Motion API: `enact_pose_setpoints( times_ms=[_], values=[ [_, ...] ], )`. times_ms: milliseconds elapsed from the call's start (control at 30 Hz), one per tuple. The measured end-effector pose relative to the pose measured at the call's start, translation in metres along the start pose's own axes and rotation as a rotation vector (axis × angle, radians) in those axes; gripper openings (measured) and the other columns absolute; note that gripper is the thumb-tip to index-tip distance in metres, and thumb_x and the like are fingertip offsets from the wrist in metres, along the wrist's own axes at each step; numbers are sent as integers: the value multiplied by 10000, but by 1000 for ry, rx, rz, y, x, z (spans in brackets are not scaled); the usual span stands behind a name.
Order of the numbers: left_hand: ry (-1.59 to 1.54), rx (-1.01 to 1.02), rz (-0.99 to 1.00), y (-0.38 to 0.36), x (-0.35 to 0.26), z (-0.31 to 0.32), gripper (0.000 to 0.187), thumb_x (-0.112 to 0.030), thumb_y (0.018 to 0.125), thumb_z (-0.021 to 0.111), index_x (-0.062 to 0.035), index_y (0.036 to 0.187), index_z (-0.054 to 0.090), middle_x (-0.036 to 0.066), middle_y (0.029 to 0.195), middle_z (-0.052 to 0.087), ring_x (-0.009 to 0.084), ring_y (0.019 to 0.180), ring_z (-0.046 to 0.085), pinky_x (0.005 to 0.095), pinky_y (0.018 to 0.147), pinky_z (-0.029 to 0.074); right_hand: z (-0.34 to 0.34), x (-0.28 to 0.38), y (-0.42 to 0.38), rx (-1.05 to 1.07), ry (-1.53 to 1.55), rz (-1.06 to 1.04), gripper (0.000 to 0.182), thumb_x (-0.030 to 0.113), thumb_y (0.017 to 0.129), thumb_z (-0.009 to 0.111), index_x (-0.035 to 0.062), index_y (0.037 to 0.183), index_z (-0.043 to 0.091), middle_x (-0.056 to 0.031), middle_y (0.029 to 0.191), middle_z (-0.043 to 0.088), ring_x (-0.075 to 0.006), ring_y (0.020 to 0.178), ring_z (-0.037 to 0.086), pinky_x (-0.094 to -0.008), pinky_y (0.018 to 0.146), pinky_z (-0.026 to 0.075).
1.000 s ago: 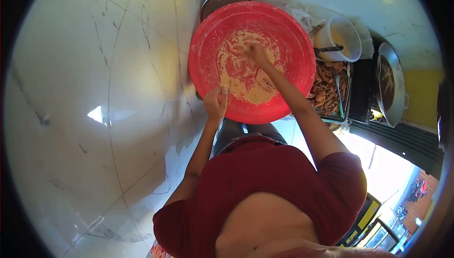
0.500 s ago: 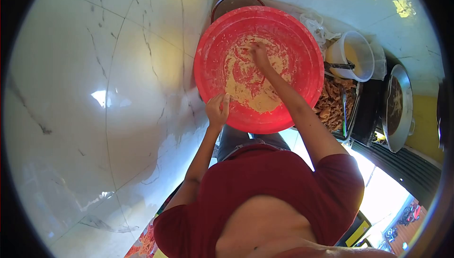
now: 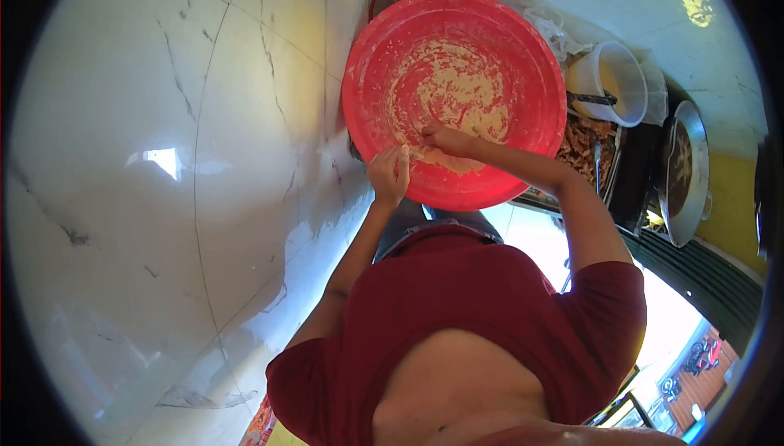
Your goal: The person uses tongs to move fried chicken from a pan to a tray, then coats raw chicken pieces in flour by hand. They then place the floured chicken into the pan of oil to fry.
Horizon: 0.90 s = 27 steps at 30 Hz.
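Observation:
A wide red plastic basin holds a pale yellowish, floury mix smeared over its bottom and sides. My left hand grips the basin's lower left rim, its thumb on the inner side. Inside the basin, close to that thumb, my right hand reaches in low over the mix with its fingers curled together. Whatever those fingers may hold is too small to make out.
To the right stand a white tub of yellowish liquid with a dark handle across it, a tray of browned fried pieces, and a wide metal pan. A clear plastic bag lies behind. A tiled wall borders the left.
My right hand has swept from the far middle of the basin toward the near left, beside my left hand. The mix is spread differently. My left hand stays on the rim.

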State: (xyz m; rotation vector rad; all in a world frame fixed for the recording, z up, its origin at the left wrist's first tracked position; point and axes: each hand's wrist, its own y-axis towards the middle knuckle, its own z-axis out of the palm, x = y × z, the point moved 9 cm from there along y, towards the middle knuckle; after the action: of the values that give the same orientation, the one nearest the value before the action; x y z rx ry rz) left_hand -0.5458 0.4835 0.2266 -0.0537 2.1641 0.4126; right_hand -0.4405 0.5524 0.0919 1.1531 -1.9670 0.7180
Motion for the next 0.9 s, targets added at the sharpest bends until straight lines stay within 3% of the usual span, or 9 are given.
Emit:
enact_pose_setpoints(
  times_ms=[67, 167, 300, 367, 433, 533, 633, 733, 900],
  values=[
    [-23, 0, 0, 3, -4, -2, 259, -157, 873, 460, -52, 687, 607, 94, 659, 590, 272, 612, 564, 356, 573, 417, 3, -29, -20, 131, 419, 500, 181, 45, 753, 527, 29, 909, 619, -150, 922, 540, -266, 918, 526, -322, 750, 431],
    [-49, -8, -2, 6, -6, -4, 280, -163, 881, 449, -61, 681, 616, 79, 658, 602, 256, 609, 572, 343, 579, 425, -51, -38, -33, -105, 206, 160, 141, 59, 738, 542, 14, 851, 615, -146, 852, 555, -258, 845, 555, -326, 700, 449],
    [-26, -12, 2, 5, -11, -7, 304, -170, 893, 429, -67, 687, 628, 67, 653, 611, 243, 609, 579, 334, 584, 428, -111, -108, -81, -511, 135, 377, 110, 16, 681, 584, -11, 787, 596, -168, 777, 552, -244, 743, 569, -324, 631, 461],
    [-43, -15, 0, 5, -15, -6, 314, -175, 899, 421, -68, 690, 630, 66, 650, 612, 241, 609, 580, 335, 584, 427, -111, -120, -97, -457, -65, 503, 111, 0, 665, 596, -14, 775, 596, -172, 753, 559, -235, 698, 574, -317, 601, 462],
    [-75, -8, -10, 5, -12, -4, 324, -180, 906, 414, -70, 691, 631, 63, 648, 613, 239, 609, 580, 337, 584, 426, -86, -131, -98, -200, -242, 646, 104, -11, 651, 609, -13, 755, 603, -170, 710, 575, -235, 638, 585, -315, 562, 464],
    [-78, -17, -8, 2, -4, 0, 329, -209, 914, 413, -69, 707, 627, 59, 647, 616, 240, 594, 575, 337, 581, 422, -61, -94, -90, -476, -457, 371, 34, -2, 661, 611, -14, 692, 605, -152, 608, 580, -216, 528, 588, -330, 495, 459],
    [36, -89, 15, -3, 5, 0, 326, -236, 916, 419, -67, 722, 621, 52, 635, 615, 238, 573, 567, 334, 576, 418, -38, -61, -77, -193, 65, 685, 26, 5, 664, 621, -4, 647, 603, -152, 570, 580, -247, 534, 606, -362, 503, 469],
    [-7, -78, -33, -1, 0, -3, 325, -256, 916, 425, -70, 730, 615, 44, 620, 612, 233, 553, 558, 335, 572, 415, -3, -67, -52, -162, -68, 539, 81, 93, 712, 636, 13, 701, 629, -184, 645, 606, -290, 624, 620, -371, 589, 489],
    [40, -103, -41, 0, -14, -11, 328, -255, 917, 420, -82, 724, 619, 28, 611, 612, 211, 522, 537, 329, 561, 409, 29, -50, -38, -96, -184, 605, 348, 345, 774, 597, 1, 795, 647, -221, 729, 619, -346, 670, 610, -403, 631, 481]
  ],
)
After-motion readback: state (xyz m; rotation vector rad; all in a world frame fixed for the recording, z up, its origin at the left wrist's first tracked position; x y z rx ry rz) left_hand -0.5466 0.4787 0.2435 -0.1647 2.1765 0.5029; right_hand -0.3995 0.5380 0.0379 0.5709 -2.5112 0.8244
